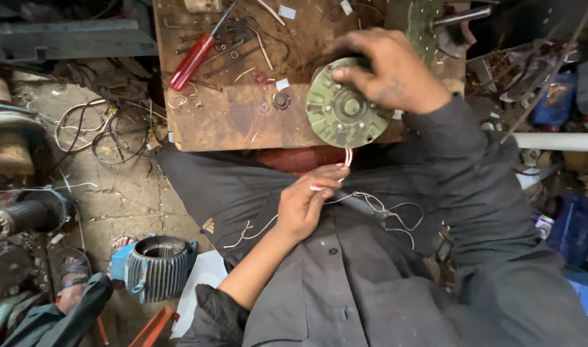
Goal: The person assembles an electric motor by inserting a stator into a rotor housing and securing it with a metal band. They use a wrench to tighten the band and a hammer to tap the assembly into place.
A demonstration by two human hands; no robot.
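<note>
Looks like we're mid-way through sorting the leads on a small motor. The right hand (387, 71) is clamped over the top of a round green motor end cover (343, 106), fingers curled round its upper rim, holding it tilted at the near edge of the rusty bench (236, 122), towards its right corner, half hanging over the lap. The left hand (305, 202) sits just below that edge, thumb and fingertips pinched on the thin wires (371, 204) that run down from under the cover and trail loose across the dark shirt.

My guess is the step is feeding or pulling those leads while the cover is steadied. The next move probably calls for a light, even pull with the cover kept from slipping off the edge, since not much of it rests on the bench.

Hard to make out: the underside of the cover, and where exactly the wires join it, as the reddish thing below the bench is mostly hidden. I can't tell how many strands are pinched.

Elsewhere there's a red-handled screwdriver (194, 59) near the far left corner of the bench, and a blue ribbed motor housing (156, 266) down on the floor.
</note>
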